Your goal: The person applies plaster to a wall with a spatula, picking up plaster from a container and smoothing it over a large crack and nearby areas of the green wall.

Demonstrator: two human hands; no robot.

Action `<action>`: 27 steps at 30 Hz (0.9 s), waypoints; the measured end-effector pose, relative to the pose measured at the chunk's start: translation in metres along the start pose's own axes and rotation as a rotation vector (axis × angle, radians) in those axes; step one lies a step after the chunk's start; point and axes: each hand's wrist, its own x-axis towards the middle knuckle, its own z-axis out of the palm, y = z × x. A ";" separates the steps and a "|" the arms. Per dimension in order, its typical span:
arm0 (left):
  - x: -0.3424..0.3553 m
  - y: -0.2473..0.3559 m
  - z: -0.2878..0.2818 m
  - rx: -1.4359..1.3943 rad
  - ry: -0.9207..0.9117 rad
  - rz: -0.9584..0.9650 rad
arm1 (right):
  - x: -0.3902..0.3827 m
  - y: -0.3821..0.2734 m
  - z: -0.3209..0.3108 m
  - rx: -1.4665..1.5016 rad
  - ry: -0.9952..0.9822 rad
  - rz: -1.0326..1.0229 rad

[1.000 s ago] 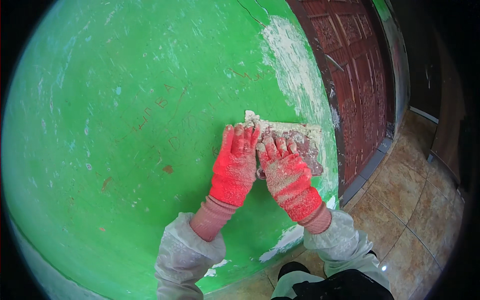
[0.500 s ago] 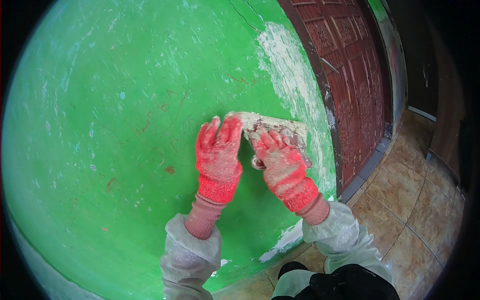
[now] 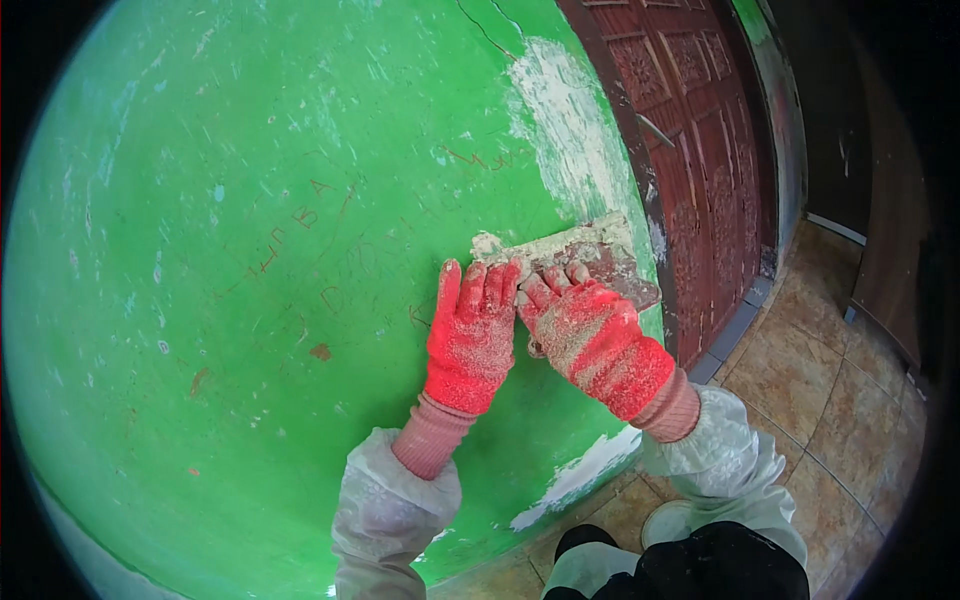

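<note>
A wide putty knife (image 3: 608, 262), its blade smeared with pale filler, lies tilted against the green wall (image 3: 330, 240). My right hand (image 3: 600, 345), in a dusty red glove, closes round its handle with the fingertips up on the blade. Beside it, my left hand (image 3: 473, 335), gloved the same way, has its fingers stretched out, their tips at the left end of the blade. A lump of filler (image 3: 487, 245) sits just beyond those fingertips. White filler (image 3: 575, 130) coats the wall above the knife, along the door frame.
A carved dark red door (image 3: 705, 150) with a metal handle stands to the right, its frame (image 3: 640, 150) close to the knife. Brown floor tiles (image 3: 800, 390) lie at the lower right. Another white patch (image 3: 580, 478) marks the wall's lower part. Cracks run down the wall's top.
Both hands have shifted right with the putty knife. Its blade has turned, the right end now higher, and a lump of filler shows at its left end.
</note>
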 end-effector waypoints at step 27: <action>-0.019 -0.007 -0.024 -0.337 0.343 -0.328 | 0.008 0.029 -0.044 0.069 0.240 -0.090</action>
